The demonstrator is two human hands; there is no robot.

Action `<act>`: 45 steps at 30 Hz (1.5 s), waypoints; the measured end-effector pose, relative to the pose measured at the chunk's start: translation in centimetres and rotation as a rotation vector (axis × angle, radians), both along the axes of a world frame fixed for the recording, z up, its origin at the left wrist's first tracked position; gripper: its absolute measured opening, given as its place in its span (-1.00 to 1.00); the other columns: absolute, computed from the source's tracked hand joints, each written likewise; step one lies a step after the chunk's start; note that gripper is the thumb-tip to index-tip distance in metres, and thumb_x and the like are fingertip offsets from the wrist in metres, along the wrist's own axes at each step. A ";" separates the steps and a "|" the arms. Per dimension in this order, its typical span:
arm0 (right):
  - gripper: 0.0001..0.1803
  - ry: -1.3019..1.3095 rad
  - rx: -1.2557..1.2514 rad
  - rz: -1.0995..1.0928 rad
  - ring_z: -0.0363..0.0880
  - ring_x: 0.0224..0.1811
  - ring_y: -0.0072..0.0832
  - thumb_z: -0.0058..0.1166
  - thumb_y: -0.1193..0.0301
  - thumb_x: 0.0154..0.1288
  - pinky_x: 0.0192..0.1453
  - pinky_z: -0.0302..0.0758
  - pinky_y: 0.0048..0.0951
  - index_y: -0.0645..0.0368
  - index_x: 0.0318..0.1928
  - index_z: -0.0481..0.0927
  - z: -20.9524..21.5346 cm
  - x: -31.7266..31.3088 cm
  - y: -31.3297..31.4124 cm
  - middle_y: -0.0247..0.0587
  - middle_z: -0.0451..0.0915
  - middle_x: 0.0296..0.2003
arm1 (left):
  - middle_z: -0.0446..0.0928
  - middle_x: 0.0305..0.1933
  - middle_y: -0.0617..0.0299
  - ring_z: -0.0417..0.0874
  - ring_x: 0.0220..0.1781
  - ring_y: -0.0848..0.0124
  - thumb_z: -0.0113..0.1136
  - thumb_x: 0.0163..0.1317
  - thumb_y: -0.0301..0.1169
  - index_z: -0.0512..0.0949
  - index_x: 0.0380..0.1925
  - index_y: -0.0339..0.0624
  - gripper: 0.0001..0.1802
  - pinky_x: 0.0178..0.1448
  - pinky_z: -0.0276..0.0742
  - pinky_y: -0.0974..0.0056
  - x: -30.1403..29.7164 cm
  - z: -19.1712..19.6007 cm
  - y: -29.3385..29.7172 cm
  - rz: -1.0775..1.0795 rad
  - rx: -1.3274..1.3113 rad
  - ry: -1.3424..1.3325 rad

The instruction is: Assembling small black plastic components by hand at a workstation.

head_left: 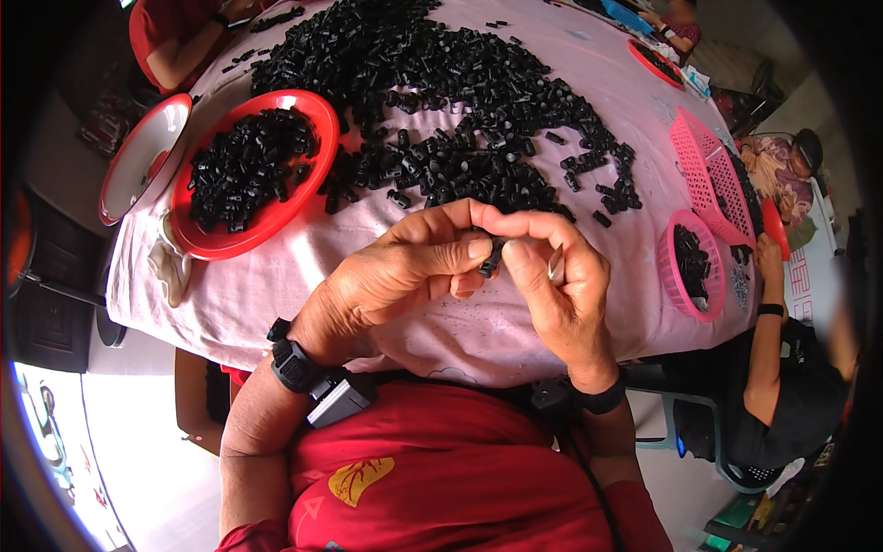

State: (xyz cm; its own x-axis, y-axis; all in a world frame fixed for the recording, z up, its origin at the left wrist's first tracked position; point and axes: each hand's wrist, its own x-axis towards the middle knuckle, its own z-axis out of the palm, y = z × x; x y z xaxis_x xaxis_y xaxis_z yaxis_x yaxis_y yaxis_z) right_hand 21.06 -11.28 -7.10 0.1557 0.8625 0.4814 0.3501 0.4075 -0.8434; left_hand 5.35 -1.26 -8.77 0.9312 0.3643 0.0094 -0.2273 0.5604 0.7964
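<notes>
Both my hands meet over the near part of the table, around one small black plastic piece (490, 261). My left hand (414, 262) pinches it between thumb and fingers. From the other side, my right hand (563, 285) has its thumb and forefinger at the same piece. A thin pale pointed thing (556, 263) sticks out between my right hand's curled fingers; its kind is not clear. Just beyond my hands lies a large spread pile of similar black pieces (423, 83). My fingers partly hide the held piece.
A red plate (328, 129) heaped with black pieces stands at the left, beside a white red-rimmed basin (147, 156). At the right are a pink round basket (668, 262) and a pink rectangular basket (704, 161). Other people sit around the pink-covered table (239, 304).
</notes>
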 end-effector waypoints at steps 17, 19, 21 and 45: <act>-0.86 -0.098 0.034 -0.060 0.65 -0.43 -0.66 0.18 0.50 0.29 -0.38 0.52 -0.63 0.28 -0.19 0.54 0.2 0.3 -0.6 -0.24 0.65 -0.43 | 0.55 -0.20 0.29 0.51 -0.26 0.59 0.11 0.37 -0.30 0.48 0.00 -0.19 -0.72 -0.10 0.44 0.48 0.2 0.3 -0.3 0.148 0.082 -0.040; -0.79 -0.162 0.051 -0.054 0.67 -0.39 -0.63 0.24 0.53 0.23 -0.39 0.54 -0.64 0.31 -0.16 0.54 0.6 0.3 -0.8 -0.21 0.65 -0.39 | 0.55 -0.20 0.30 0.51 -0.26 0.59 0.10 0.38 -0.30 0.48 -0.01 -0.19 -0.72 -0.10 0.45 0.48 0.2 0.1 -0.3 0.167 0.095 -0.056; -0.73 -0.194 0.097 -0.099 0.69 -0.35 -0.59 0.28 0.53 0.19 -0.42 0.56 -0.64 0.31 -0.12 0.54 0.8 0.3 -0.8 -0.19 0.66 -0.35 | 0.55 -0.20 0.31 0.52 -0.25 0.59 0.10 0.38 -0.30 0.49 -0.02 -0.18 -0.74 -0.12 0.46 0.47 0.3 0.0 -0.2 0.133 0.086 -0.074; -0.52 -0.438 0.085 -0.197 0.61 -0.59 -0.38 0.44 0.05 -0.03 -0.55 0.48 -0.41 0.13 -0.46 0.48 0.1 0.2 -0.2 -0.23 0.58 -0.60 | 0.53 -0.26 0.31 0.45 -0.26 0.59 0.14 0.34 -0.18 0.56 -0.09 -0.27 -0.64 -0.17 0.39 0.49 0.4 1.3 -1.0 0.158 0.115 -0.051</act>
State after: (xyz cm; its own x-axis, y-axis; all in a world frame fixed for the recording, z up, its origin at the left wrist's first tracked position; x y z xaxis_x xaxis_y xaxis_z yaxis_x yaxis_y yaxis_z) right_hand 21.25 -11.45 -7.02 0.0792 0.7916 0.6058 0.7422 0.3589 -0.5660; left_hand 5.71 -2.30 -7.44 0.8599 0.4995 0.1052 -0.3469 0.4206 0.8383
